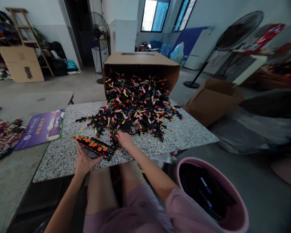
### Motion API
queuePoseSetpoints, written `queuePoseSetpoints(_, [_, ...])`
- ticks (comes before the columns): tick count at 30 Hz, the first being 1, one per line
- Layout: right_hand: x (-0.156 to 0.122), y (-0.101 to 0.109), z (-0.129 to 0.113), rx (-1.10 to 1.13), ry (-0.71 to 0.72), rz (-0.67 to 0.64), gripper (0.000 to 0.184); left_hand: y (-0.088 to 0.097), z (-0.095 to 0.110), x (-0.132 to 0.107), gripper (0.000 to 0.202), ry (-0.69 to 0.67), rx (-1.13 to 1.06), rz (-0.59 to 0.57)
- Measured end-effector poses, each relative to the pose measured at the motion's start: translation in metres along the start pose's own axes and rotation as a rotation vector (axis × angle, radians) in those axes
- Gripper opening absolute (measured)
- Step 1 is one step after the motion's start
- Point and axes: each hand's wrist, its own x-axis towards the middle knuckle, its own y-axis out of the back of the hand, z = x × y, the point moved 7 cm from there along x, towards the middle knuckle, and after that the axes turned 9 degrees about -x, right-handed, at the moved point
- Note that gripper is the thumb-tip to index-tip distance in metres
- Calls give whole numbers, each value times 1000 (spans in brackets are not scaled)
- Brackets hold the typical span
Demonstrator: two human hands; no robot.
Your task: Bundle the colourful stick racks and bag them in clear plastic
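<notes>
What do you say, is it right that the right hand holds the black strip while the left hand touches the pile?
No, they're swapped: the head view shows the left hand holding the black strip and the right hand touching the pile.

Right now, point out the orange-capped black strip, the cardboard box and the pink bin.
Orange-capped black strip (94,146), head view, middle of the strip.
Cardboard box (140,59), head view, top panel.
Pink bin (199,159), head view, rim.

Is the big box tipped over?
Yes, tipped: the box lies on its side, its open end facing the pile.
</notes>
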Motion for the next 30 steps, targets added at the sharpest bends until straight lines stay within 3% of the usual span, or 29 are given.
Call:
queuePoseSetpoints(2, [2,-6,-2,46,-60,-15,27,1,1,0,155,5,14,2])
queuePoseSetpoints(4, [-6,-7,6,79,-107,51,27,3,-2,0,152,24,15,-1])
queuePoseSetpoints(8, [-43,-14,38,254,-129,68,9,5,-5,-3,144,14,-49,-49])
queuePoseSetpoints(10, [-60,-17,53,350,-127,28,16,8,2,-6,132,2,-112,-56])
queuePoseSetpoints(14, [-72,-10,70,364,-169,41,36,24,47,-2,113,-52,-149,89])
queuePoseSetpoints(16, [-69,-2,70,292,-179,100,43,34,82,7,109,-156,-73,215])
queuePoseSetpoints(17, [-67,2,67,244,-164,139,44,37,97,13,97,-217,-30,244])
queuePoseSetpoints(20, [-60,15,53,80,-76,228,36,28,128,35,33,-398,14,128])
queuePoseSetpoints(21, [-58,18,50,39,-56,242,33,24,132,41,28,-444,2,71])
queuePoseSetpoints(23, [-58,26,50,-3,-33,278,32,21,134,51,39,-503,-28,17])
queuePoseSetpoints(26, [-65,40,58,53,-10,364,33,28,131,55,46,-540,-44,41])
queuePoseSetpoints(30, [-77,39,70,457,-86,364,22,42,132,44,43,-601,-58,-14])
